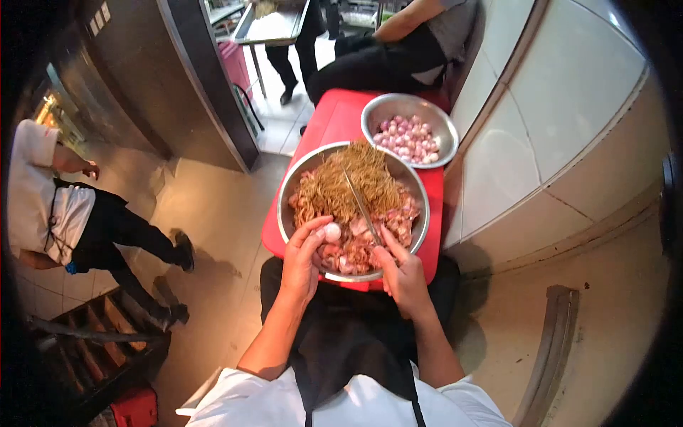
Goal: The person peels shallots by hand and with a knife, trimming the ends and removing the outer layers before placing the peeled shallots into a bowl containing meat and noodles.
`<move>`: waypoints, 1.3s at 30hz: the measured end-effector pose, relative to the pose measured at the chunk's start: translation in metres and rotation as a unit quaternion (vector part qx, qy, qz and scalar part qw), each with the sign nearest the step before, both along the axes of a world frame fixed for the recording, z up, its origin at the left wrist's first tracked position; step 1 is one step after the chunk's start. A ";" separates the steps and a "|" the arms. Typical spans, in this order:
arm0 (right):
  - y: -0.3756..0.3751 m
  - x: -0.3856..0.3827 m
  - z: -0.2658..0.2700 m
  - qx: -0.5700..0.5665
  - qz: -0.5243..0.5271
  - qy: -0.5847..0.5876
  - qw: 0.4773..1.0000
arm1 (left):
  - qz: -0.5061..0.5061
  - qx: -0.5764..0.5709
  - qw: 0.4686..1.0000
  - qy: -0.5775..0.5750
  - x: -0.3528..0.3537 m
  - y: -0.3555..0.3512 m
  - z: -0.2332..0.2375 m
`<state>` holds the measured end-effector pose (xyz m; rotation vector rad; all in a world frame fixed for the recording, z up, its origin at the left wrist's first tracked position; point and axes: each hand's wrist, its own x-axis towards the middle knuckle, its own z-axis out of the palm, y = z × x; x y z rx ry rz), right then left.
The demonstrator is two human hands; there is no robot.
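Observation:
In my left hand (302, 249) is a small pale shallot (331, 232), pinched between thumb and fingers over the front left of a large metal bowl (283, 206). My right hand (400, 270) is closed around the lower end of a knife (361, 203), whose blade points up and away across the bowl. Inside the bowl lie reddish shallots and skins (348, 260), with a heap of brown, stringy root trimmings (356, 178) toward the back. Behind it, to the right, a smaller metal bowl (449, 151) holds many peeled pink shallots (409, 139).
Both bowls rest on a red stool or bench (331, 107). A tiled wall (548, 128) rises on the right. A person (420, 43) sits at the far end; another person (92, 206) walks at left. A dark slatted crate (99, 341) lies low at left.

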<state>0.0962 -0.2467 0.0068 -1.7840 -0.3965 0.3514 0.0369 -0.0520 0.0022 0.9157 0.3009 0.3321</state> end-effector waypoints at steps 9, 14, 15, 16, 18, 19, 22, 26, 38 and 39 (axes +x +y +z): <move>-0.017 -0.008 -0.004 0.264 -0.078 0.235 0.932 | -0.012 0.261 0.965 0.029 0.112 0.014 0.028; -0.022 -0.011 -0.004 0.288 -0.099 0.233 0.924 | -0.055 0.202 0.978 -0.005 0.216 -0.012 0.065; -0.021 -0.012 -0.005 0.290 -0.101 0.228 0.924 | -0.049 0.202 0.978 0.001 0.226 -0.015 0.063; -0.022 -0.011 -0.007 0.292 -0.101 0.222 0.925 | -0.007 0.297 0.955 0.019 0.236 -0.009 0.045; -0.027 -0.011 -0.012 0.270 -0.078 0.203 0.938 | 0.078 0.477 0.874 0.054 0.257 0.012 0.003; -0.026 -0.014 -0.007 0.267 -0.081 0.186 0.942 | 0.052 0.416 0.908 0.013 0.223 0.000 0.028; -0.027 -0.017 -0.006 0.236 -0.081 0.177 0.952 | 0.029 0.449 0.893 -0.019 0.176 0.026 0.014; -0.022 -0.010 0.004 0.204 -0.073 0.174 0.961 | 0.092 0.460 0.883 0.033 0.095 0.044 0.025; -0.006 0.005 -0.002 0.184 -0.068 0.136 0.971 | 0.142 0.745 0.648 0.063 0.044 0.016 0.017; -0.007 0.004 -0.002 0.175 -0.070 0.131 0.973 | 0.152 0.747 0.643 0.073 0.052 0.020 0.015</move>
